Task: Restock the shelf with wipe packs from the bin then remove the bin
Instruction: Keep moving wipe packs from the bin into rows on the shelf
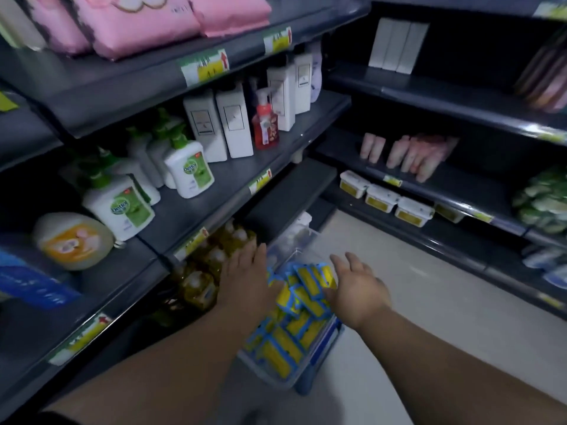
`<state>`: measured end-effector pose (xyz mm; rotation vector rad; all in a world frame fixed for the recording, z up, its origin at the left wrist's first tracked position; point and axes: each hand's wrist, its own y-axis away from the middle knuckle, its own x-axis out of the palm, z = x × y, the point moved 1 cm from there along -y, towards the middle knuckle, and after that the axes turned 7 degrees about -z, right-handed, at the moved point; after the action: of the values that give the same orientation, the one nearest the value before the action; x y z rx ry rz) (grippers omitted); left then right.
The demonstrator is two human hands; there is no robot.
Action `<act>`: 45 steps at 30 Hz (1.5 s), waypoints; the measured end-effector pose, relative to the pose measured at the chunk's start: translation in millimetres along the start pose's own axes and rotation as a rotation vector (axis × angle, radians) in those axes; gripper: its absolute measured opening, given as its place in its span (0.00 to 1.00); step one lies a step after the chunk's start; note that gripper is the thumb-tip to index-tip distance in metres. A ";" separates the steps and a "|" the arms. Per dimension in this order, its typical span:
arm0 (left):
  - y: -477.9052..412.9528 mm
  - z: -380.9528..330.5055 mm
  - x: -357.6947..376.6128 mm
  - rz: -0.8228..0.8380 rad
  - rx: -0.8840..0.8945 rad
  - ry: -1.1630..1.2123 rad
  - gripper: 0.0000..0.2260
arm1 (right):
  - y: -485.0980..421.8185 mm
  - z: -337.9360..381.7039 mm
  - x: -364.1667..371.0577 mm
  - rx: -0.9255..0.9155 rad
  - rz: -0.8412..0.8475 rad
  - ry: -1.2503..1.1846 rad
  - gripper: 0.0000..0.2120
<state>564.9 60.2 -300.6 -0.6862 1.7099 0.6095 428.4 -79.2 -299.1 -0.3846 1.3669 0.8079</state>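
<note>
Wipe packs fill bin; left hand, right hand over them, fingers spread

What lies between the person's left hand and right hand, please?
In the head view, a heap of yellow-and-blue wipe packs in the clear bin lies between the left hand and the right hand.
</note>
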 end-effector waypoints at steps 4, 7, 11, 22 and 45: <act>-24.8 40.9 37.5 0.086 -0.023 0.026 0.37 | -26.0 8.5 40.5 0.059 0.060 -0.005 0.32; -37.2 66.4 71.4 0.162 -0.044 0.052 0.36 | -41.0 15.6 78.2 0.072 0.092 -0.001 0.32; -45.3 83.5 121.9 0.266 -0.047 -0.013 0.36 | -56.1 15.1 130.3 0.066 0.165 0.003 0.31; -69.4 70.6 235.8 0.400 -0.018 0.092 0.33 | -140.2 -19.5 234.7 0.041 0.203 0.013 0.32; -118.2 47.1 249.9 0.211 0.059 0.185 0.35 | -178.9 -34.5 246.2 -0.105 0.027 -0.312 0.34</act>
<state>633.4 -21.5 -560.0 -0.5370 1.9814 0.6551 528.6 -154.4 -578.6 -0.3067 1.0439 0.9229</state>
